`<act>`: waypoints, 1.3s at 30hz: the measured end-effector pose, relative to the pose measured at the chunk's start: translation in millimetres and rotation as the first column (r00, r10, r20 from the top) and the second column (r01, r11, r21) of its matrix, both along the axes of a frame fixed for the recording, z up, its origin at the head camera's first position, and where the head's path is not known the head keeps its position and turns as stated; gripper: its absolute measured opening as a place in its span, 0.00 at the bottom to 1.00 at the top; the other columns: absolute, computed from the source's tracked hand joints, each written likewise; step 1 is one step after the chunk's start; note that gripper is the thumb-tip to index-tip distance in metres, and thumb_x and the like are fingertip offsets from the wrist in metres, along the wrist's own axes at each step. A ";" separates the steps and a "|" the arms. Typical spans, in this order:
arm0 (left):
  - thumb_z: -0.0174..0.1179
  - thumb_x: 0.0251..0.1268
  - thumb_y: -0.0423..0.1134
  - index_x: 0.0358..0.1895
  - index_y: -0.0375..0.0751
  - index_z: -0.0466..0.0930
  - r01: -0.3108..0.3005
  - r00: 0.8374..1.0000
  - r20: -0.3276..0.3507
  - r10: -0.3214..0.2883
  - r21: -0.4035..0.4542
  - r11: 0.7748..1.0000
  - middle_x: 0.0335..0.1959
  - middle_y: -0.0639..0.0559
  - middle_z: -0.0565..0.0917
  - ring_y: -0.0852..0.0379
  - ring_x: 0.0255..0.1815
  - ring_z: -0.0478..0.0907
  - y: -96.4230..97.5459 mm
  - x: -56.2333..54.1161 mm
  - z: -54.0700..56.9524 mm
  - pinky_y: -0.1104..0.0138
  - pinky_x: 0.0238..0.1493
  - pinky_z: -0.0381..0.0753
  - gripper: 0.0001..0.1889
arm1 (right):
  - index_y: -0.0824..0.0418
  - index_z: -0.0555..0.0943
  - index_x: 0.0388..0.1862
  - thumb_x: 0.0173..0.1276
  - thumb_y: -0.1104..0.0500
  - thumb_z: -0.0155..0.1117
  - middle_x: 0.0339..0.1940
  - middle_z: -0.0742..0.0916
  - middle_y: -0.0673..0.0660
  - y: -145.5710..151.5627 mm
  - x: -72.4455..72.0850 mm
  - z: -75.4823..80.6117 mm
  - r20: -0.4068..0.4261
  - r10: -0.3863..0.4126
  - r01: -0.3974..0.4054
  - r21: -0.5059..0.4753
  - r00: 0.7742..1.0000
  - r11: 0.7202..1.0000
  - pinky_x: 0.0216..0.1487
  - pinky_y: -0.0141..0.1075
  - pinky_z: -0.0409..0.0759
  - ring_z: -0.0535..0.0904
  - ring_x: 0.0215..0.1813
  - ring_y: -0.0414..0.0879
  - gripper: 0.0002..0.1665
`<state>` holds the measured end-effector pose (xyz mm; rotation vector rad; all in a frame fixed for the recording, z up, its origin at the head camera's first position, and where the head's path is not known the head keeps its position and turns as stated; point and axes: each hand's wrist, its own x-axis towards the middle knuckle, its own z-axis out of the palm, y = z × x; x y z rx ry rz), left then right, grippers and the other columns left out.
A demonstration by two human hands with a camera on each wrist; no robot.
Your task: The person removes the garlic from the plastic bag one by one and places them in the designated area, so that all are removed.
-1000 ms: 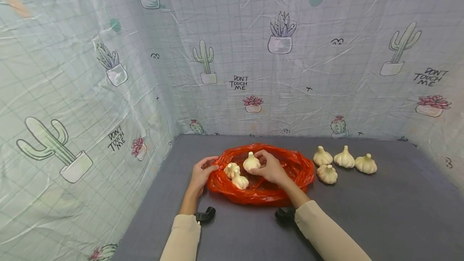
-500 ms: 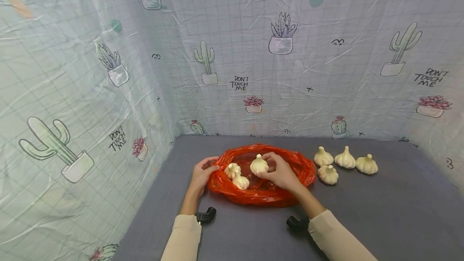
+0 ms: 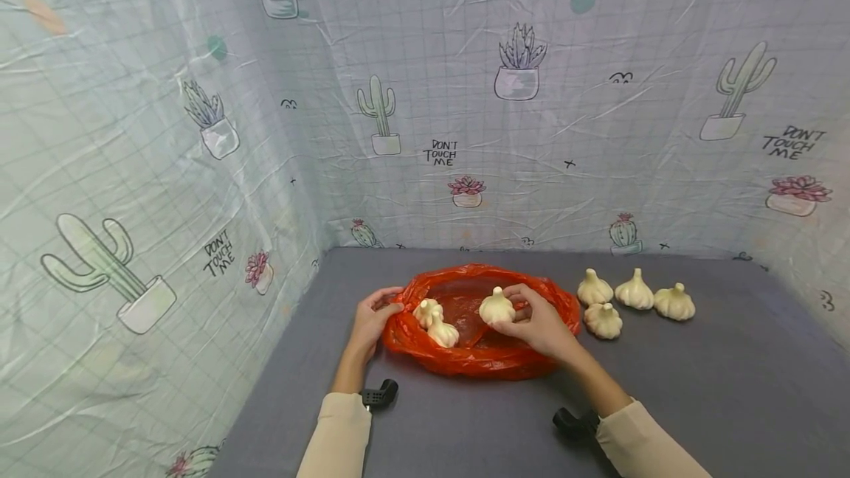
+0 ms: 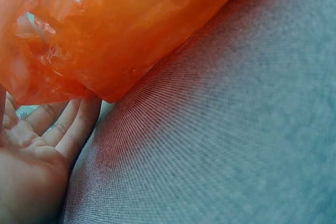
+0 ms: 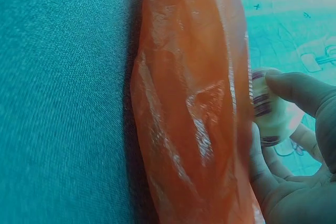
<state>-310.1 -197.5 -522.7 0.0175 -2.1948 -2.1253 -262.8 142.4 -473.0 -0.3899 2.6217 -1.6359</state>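
1. Two bare hands at a red plastic bag (image 3: 458,365), head view. Bag lies mouth up on a grey table (image 3: 465,426).
2. Same view: right hand (image 3: 541,327) pinches one garlic bulb (image 3: 496,308), stem up, over the bag's mouth. Left hand (image 3: 372,321) grips the left rim, thumb on top.
3. Same view: two bulbs (image 3: 443,332) inside, at the bag's left end; four bulbs (image 3: 634,291) grouped on the table, right of the bag. Cactus-print cloth (image 3: 564,205) behind.
4. Left wrist view: palm spread, fingers nearly straight, tips hidden behind the bag.
5. Right wrist view: thumb and fingers around the purple-streaked garlic bulb, partly behind the bag's wall.
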 end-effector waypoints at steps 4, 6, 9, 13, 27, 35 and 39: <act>0.66 0.63 0.30 0.56 0.38 0.86 0.001 1.000 0.000 -0.001 -0.002 1.000 0.49 0.44 0.86 0.57 0.44 0.80 0.2 -0.1 0.4 0.69 0.43 0.83 0.17 | 0.58 0.75 0.63 0.61 0.54 0.78 0.61 0.80 0.65 7.7 5.2 3.9 -0.013 0.006 -0.006 -0.012 1.000 1.000 0.39 0.34 0.82 0.82 0.47 0.51 0.34; 0.66 0.63 0.31 0.56 0.38 0.86 -0.001 1.000 0.000 0.001 -0.005 1.000 0.47 0.46 0.87 0.57 0.43 0.80 0.4 -0.4 0.4 0.69 0.43 0.83 0.17 | 0.59 0.74 0.64 0.62 0.55 0.78 0.63 0.79 0.66 12.3 7.7 5.3 -0.020 0.005 -0.005 -0.012 1.000 1.000 0.41 0.32 0.82 0.82 0.47 0.51 0.34; 0.66 0.63 0.31 0.56 0.38 0.86 -0.004 1.000 0.004 0.004 -0.010 1.000 0.48 0.46 0.87 0.57 0.44 0.80 0.3 -1.0 0.0 0.70 0.43 0.83 0.17 | 0.59 0.74 0.64 0.63 0.54 0.77 0.64 0.79 0.66 19.9 10.3 6.9 -0.029 0.002 -0.002 -0.002 1.000 1.000 0.45 0.30 0.82 0.82 0.47 0.49 0.34; 0.66 0.63 0.31 0.56 0.39 0.85 -0.002 1.000 0.011 0.002 -0.005 1.000 0.50 0.42 0.85 0.57 0.44 0.79 -0.2 -0.5 0.6 0.70 0.43 0.82 0.18 | 0.60 0.75 0.64 0.62 0.55 0.78 0.62 0.80 0.65 28.9 13.6 8.4 -0.047 0.000 0.000 -0.013 0.999 1.000 0.46 0.29 0.83 0.82 0.45 0.46 0.34; 0.67 0.63 0.30 0.58 0.38 0.85 0.005 1.000 -0.001 -0.005 -0.003 1.000 0.51 0.40 0.86 0.59 0.42 0.79 -0.2 -0.8 0.4 0.71 0.43 0.81 0.19 | 0.63 0.72 0.67 0.66 0.57 0.75 0.66 0.75 0.69 70.1 31.0 19.8 -0.095 -0.032 0.032 -0.006 0.995 0.999 0.43 0.30 0.83 0.83 0.45 0.44 0.34; 0.68 0.62 0.31 0.56 0.38 0.86 0.007 1.000 -0.017 -0.007 -0.010 1.000 0.46 0.47 0.87 0.59 0.42 0.82 -1.8 -3.4 -4.1 0.70 0.43 0.82 0.18 | 0.62 0.70 0.71 0.67 0.57 0.73 0.66 0.75 0.70 98.9 41.5 23.5 -0.145 -0.111 0.119 0.044 0.983 0.992 0.42 0.29 0.82 0.80 0.46 0.31 0.37; 0.67 0.62 0.31 0.55 0.39 0.86 0.007 1.000 -0.009 -0.007 -0.009 1.000 0.44 0.49 0.87 0.58 0.41 0.81 -1.8 -2.3 -2.7 0.70 0.42 0.82 0.17 | 0.63 0.68 0.72 0.68 0.55 0.72 0.69 0.74 0.71 111.3 46.5 22.5 -0.135 -0.138 0.148 0.067 0.981 0.987 0.42 0.28 0.82 0.78 0.46 0.24 0.38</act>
